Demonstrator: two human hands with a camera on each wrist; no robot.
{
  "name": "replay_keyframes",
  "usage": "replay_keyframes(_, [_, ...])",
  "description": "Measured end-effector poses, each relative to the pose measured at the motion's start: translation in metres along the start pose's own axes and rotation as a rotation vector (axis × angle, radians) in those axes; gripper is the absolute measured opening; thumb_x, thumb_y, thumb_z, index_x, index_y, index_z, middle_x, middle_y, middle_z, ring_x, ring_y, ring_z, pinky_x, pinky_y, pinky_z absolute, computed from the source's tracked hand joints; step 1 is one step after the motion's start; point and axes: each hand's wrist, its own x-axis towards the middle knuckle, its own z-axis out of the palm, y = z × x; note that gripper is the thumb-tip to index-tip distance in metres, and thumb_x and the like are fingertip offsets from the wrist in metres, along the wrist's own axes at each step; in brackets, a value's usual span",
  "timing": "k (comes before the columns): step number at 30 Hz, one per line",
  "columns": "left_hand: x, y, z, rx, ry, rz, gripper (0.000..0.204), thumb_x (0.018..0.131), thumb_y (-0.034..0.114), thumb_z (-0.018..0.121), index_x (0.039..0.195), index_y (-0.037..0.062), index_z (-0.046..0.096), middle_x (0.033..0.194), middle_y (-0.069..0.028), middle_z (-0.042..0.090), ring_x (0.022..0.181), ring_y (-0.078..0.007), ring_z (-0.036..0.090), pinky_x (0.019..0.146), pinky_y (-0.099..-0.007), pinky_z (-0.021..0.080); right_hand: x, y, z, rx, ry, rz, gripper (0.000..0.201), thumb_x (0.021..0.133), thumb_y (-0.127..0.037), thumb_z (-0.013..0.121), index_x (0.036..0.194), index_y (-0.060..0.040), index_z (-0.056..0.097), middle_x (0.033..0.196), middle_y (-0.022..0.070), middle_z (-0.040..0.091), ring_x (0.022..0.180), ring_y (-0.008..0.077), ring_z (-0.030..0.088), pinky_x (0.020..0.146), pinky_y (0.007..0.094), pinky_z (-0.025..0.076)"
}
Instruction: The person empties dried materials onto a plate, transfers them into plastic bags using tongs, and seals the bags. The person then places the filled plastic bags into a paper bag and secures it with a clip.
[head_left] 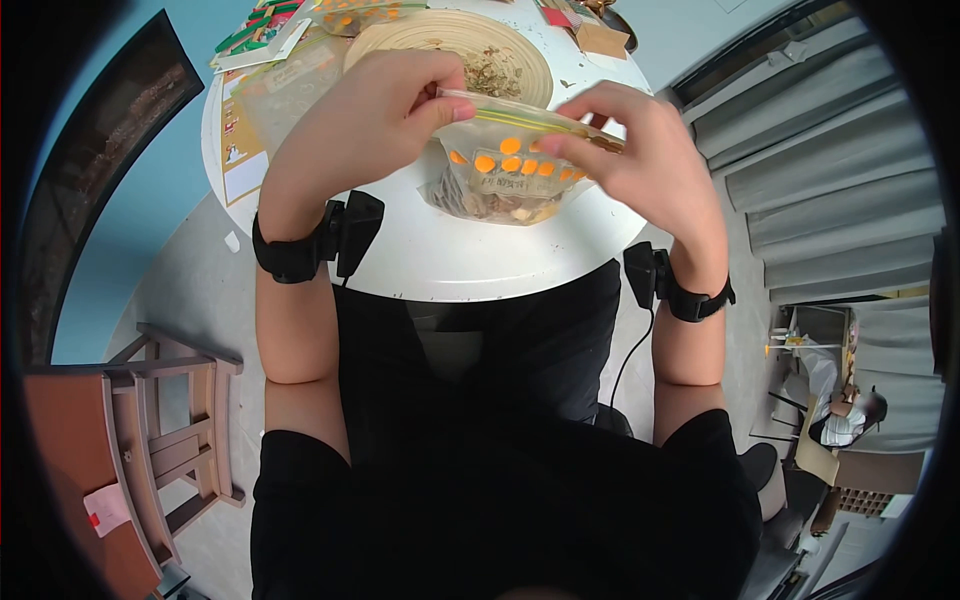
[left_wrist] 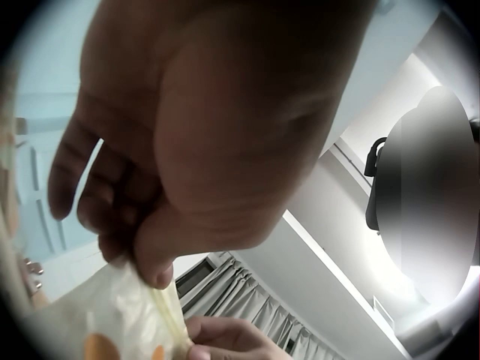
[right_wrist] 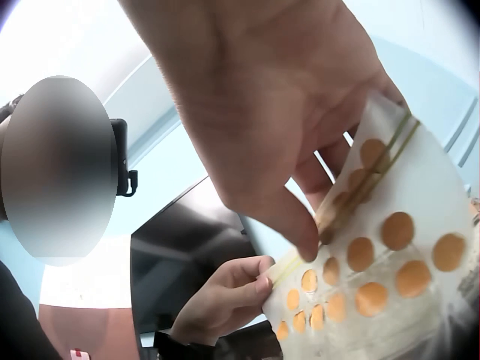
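Observation:
A clear zip bag (head_left: 505, 185) printed with orange dots hangs upright over the near part of the white table, brownish and pale dried pieces in its bottom. My left hand (head_left: 365, 125) pinches the left end of its top edge between thumb and fingers. At the other end, my right hand (head_left: 650, 155) grips the same edge, thumb on the near side. A yellow-green zip strip (right_wrist: 397, 150) runs just below the edge in the right wrist view. In the left wrist view, the thumb (left_wrist: 155, 262) presses the bag's corner against the curled fingers.
Behind the bag lies a round woven tray (head_left: 390, 42) with dried leafy bits (head_left: 490, 72) on it. Another dotted bag (head_left: 350, 15) stands at its far left. An empty-looking clear bag (head_left: 290, 95) and a printed sheet (head_left: 240, 180) lie left. A brown box (head_left: 600, 40) sits back right.

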Motion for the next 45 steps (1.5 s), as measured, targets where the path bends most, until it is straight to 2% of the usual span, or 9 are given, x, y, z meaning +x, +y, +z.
replay_keyframes(8, [-0.003,0.001,0.003,-0.059,0.029,-0.008,0.022,0.095,0.014,0.070,0.087,-0.0003,0.055,0.071,-0.0051,0.051,0.065,-0.0135,0.045,0.060,-0.0300,0.040,0.015,-0.002,0.016,0.087,0.063,-0.119,0.017,0.087,-0.017,0.073,0.088,-0.0001,0.073,0.075,0.0173,0.067,0.066,0.0329,0.063,0.063,0.0388,0.049])
replay_keyframes(11, [-0.002,0.000,0.007,0.004,0.066,0.042,0.022,0.094,0.014,0.071,0.086,-0.0008,0.055,0.071,-0.0063,0.052,0.066,-0.0145,0.047,0.062,-0.0295,0.041,0.014,-0.007,0.018,0.050,-0.012,-0.022,0.016,0.088,-0.016,0.073,0.086,0.0005,0.072,0.071,0.0178,0.064,0.062,0.0320,0.060,0.061,0.0387,0.048])
replay_keyframes(14, [0.000,0.007,0.011,0.033,0.074,0.096,0.022,0.093,0.013,0.071,0.086,-0.0011,0.056,0.072,-0.0065,0.054,0.067,-0.0155,0.049,0.063,-0.0291,0.042,0.019,-0.010,0.019,0.090,-0.019,-0.133,0.017,0.088,-0.015,0.074,0.085,0.0015,0.071,0.068,0.0185,0.062,0.060,0.0310,0.057,0.060,0.0379,0.046])
replay_keyframes(17, [-0.002,0.007,0.008,0.001,0.060,0.065,0.022,0.093,0.014,0.071,0.087,-0.0010,0.056,0.073,-0.0067,0.055,0.067,-0.0169,0.050,0.063,-0.0300,0.043,0.023,-0.017,0.021,0.103,-0.033,-0.062,0.019,0.087,-0.016,0.075,0.084,0.0020,0.070,0.069,0.0189,0.062,0.059,0.0299,0.057,0.058,0.0369,0.046])
replay_keyframes(20, [-0.002,0.003,0.005,-0.022,0.057,0.010,0.021,0.094,0.014,0.070,0.087,-0.0008,0.057,0.073,-0.0071,0.056,0.068,-0.0174,0.050,0.063,-0.0306,0.043,0.022,-0.012,0.027,0.091,-0.003,-0.089,0.017,0.089,-0.016,0.077,0.089,0.0006,0.073,0.072,0.0094,0.066,0.062,0.0178,0.055,0.059,0.0304,0.045])
replay_keyframes(26, [0.000,-0.002,0.008,-0.142,0.035,0.026,0.023,0.096,0.017,0.070,0.085,-0.0003,0.059,0.071,-0.0044,0.052,0.068,-0.0142,0.047,0.063,-0.0289,0.041,0.027,-0.012,0.030,0.075,0.062,-0.277,0.017,0.090,-0.016,0.078,0.086,-0.0003,0.073,0.071,0.0091,0.065,0.061,0.0149,0.055,0.059,0.0283,0.045])
replay_keyframes(29, [-0.002,-0.002,0.001,-0.145,-0.003,0.023,0.025,0.097,0.018,0.069,0.084,0.0001,0.058,0.071,-0.0026,0.048,0.068,-0.0131,0.043,0.063,-0.0287,0.038,0.025,-0.021,0.025,0.072,-0.104,-0.072,0.019,0.090,-0.017,0.078,0.085,-0.0004,0.072,0.071,0.0074,0.064,0.065,0.0133,0.055,0.061,0.0280,0.045])
replay_keyframes(36, [-0.007,-0.009,-0.007,-0.132,0.008,-0.021,0.027,0.098,0.019,0.069,0.084,-0.0002,0.057,0.070,-0.0012,0.045,0.068,-0.0120,0.041,0.062,-0.0289,0.036,0.026,-0.011,0.032,0.202,-0.006,-0.116,0.020,0.089,-0.017,0.078,0.084,0.0013,0.069,0.063,0.0105,0.062,0.055,0.0180,0.055,0.056,0.0317,0.046])
replay_keyframes(45, [-0.006,0.002,0.000,-0.042,0.161,0.080,0.022,0.095,0.018,0.070,0.088,-0.0019,0.061,0.077,-0.0054,0.056,0.071,-0.0157,0.051,0.068,-0.0297,0.044,0.032,-0.007,0.028,0.196,-0.050,-0.159,0.018,0.090,-0.017,0.076,0.091,0.0009,0.071,0.069,0.0103,0.064,0.058,0.0159,0.056,0.057,0.0314,0.046])
